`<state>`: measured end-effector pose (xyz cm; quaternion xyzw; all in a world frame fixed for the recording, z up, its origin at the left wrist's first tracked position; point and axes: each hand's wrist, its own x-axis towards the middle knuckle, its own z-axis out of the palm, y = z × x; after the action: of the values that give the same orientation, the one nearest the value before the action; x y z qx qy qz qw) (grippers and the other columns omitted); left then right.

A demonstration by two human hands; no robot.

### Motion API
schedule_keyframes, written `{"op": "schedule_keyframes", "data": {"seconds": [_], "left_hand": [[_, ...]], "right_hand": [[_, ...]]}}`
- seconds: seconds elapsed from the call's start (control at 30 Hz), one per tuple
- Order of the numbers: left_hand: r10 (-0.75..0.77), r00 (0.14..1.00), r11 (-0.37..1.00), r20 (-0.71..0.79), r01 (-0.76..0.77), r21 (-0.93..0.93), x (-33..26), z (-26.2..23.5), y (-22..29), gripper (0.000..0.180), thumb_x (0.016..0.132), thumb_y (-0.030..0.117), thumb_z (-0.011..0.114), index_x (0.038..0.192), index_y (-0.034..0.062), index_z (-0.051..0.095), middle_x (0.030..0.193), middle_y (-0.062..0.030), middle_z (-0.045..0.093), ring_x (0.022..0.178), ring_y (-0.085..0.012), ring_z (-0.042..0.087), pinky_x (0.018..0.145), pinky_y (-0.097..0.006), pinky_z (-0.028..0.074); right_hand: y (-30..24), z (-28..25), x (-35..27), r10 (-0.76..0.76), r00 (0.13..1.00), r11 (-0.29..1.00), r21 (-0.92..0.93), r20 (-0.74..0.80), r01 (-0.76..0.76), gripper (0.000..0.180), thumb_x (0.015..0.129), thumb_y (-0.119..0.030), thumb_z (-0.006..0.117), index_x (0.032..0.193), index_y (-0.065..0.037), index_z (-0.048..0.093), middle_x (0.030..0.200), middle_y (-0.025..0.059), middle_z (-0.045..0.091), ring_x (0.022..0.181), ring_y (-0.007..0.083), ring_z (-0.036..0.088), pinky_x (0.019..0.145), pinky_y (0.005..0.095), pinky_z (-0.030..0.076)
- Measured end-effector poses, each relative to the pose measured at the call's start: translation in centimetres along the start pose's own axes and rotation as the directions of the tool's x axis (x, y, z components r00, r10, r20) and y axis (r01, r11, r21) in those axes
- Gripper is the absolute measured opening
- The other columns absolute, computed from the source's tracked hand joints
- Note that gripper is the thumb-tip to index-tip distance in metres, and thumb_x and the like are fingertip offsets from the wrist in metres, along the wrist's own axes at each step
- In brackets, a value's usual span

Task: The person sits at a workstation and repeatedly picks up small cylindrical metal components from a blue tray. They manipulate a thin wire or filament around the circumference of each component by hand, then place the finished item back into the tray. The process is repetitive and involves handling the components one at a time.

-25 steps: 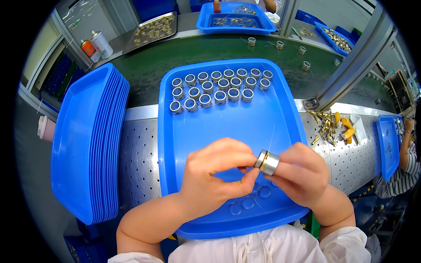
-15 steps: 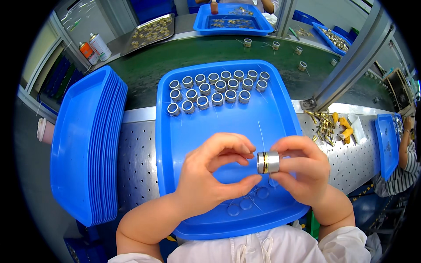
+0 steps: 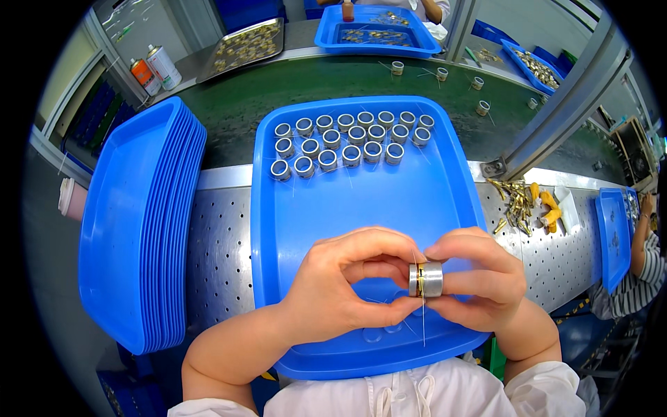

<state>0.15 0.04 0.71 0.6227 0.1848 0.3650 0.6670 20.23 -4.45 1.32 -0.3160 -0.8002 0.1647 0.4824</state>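
Note:
Between my two hands is a silver metal ring (image 3: 429, 279) with a brass-coloured band and a thin wire running up and down past it. My right hand (image 3: 483, 281) grips its right side with thumb and fingers. The fingertips of my left hand (image 3: 358, 281) close on its left end. Both hands are over the near part of a large blue tray (image 3: 333, 229). At the tray's far end, several similar metal rings (image 3: 351, 156) stand in rows, with fine wires sticking out. Some clear round discs lie under my hands, partly hidden.
A stack of blue trays (image 3: 142, 229) stands at left beside a pink cup (image 3: 71, 198). Beyond runs a green conveyor belt (image 3: 229, 115) with several rings. Brass pieces (image 3: 515, 205) lie at right near a slanted metal post (image 3: 566, 97). Another person's striped sleeve (image 3: 652, 254) shows far right.
My left fingers, apart from the ring before, have closed onto its left end. The ring and both hands have moved slightly nearer to me, and the wire now hangs below the ring.

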Motion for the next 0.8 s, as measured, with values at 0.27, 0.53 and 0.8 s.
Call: {"op": "schedule_keyframes", "data": {"seconds": [0.27,0.53,0.8], "left_hand": [[0.013,1.0,1.0,-0.019,-0.013,0.017,-0.23,0.32,0.08,0.046,0.058,-0.012,0.075,0.1,-0.0049,0.059,0.101,-0.0152,0.059,0.098,-0.0199,0.06,0.086,-0.033,0.053],[0.055,0.998,0.998,-0.032,-0.054,0.024,-0.23,0.53,-0.16,0.045,0.056,-0.013,0.073,0.097,-0.0033,0.058,0.098,-0.0133,0.057,0.091,-0.0171,0.06,0.082,-0.03,0.054],[-0.017,0.999,1.0,-0.033,0.016,-0.006,-0.42,0.49,-0.13,0.044,0.057,-0.013,0.074,0.096,-0.0024,0.056,0.099,-0.0128,0.055,0.09,-0.0166,0.06,0.082,-0.03,0.054]], "right_hand": [[-0.08,-0.01,-0.28,-0.043,0.999,0.999,-0.018,0.025,0.043,0.027,0.063,-0.003,0.077,0.087,0.0,0.065,0.101,0.0179,0.061,0.088,0.0312,0.064,0.074,0.0364,0.053],[0.18,0.61,-0.7,-0.034,0.999,0.994,0.104,-0.009,0.035,0.026,0.065,0.003,0.074,0.088,0.005,0.063,0.101,0.0221,0.06,0.09,0.0349,0.064,0.077,0.038,0.055],[0.07,0.57,-0.72,0.009,1.0,0.992,0.127,0.012,-0.01,0.026,0.065,0.005,0.074,0.088,0.004,0.063,0.102,0.0213,0.061,0.09,0.0324,0.064,0.077,0.0353,0.055]]}}
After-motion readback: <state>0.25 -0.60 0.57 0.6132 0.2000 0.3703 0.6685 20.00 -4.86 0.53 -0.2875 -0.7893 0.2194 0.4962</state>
